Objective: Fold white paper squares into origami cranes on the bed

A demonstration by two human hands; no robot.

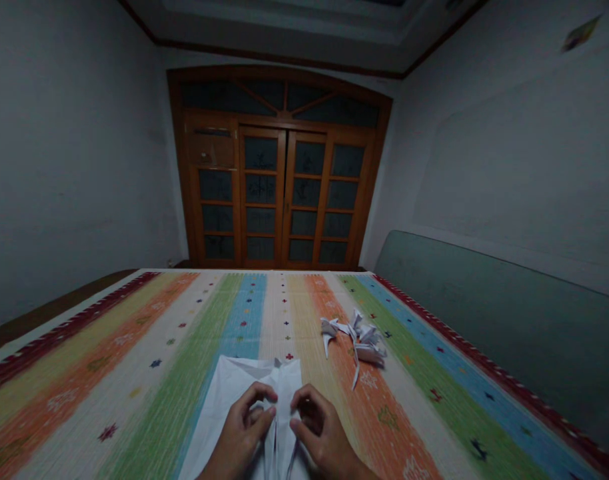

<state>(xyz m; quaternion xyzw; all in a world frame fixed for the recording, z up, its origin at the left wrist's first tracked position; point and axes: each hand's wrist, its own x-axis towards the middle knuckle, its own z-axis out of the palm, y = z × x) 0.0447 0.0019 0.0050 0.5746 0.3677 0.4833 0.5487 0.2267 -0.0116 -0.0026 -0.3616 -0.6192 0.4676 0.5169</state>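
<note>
A folded piece of white paper (284, 390) stands between my two hands, with narrow flaps that point toward me. My left hand (245, 427) pinches its left side between thumb and curled fingers. On the opposite side, my right hand (325, 430) grips the paper's right part the same way. Under the hands lies a larger white sheet (227, 383), flat on the tablecloth; whether it joins the folded piece I cannot tell. To the right and farther off, several folded white paper cranes (368, 345) sit heaped together.
A striped, colourful tablecloth (194, 360) covers the long table. Along the right side stands a pale green panel (489, 300). Wooden doors with glass panes (284, 193) close off the far end, and white walls rise on both sides.
</note>
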